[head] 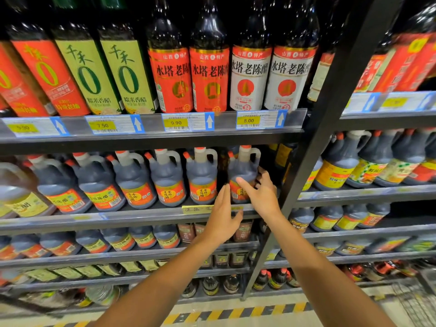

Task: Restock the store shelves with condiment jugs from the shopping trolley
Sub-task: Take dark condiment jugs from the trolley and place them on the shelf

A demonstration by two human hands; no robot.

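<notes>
Far left of the second shelf [132, 214] sits a pale, translucent jug [16, 190] with a yellow label, and beside it runs a tidy row of dark vinegar jugs [132, 182], all squat rounded plastic, orange labels, orange caps, moulded loop handles at the neck. Moving along, the left hand [221, 220] comes in flat, fingers straight and together, edge-on at the left flank of the last jug in the row, gripping nothing. That last jug [243, 175] stands upright at the right end of the second shelf, hard by the black steel upright [313, 147]. The right hand [262, 194] is on its right side, thumb laid across the label, fingers wrapped round the far shoulder, so it looks like a hold, a steadying one. Judging by the fill, right up to the shoulder, this is a heavy piece, sloshy, with smooth glossy walls that could slide in a palm; the plastic should flex rather than crack. The handle loop is the sure grip for lifting, body sides for nudging it square. Further right, the next bay holds more dark jugs with yellow labels [335, 173], and low right, the wire trolley [412, 300] just peeks in.
</notes>
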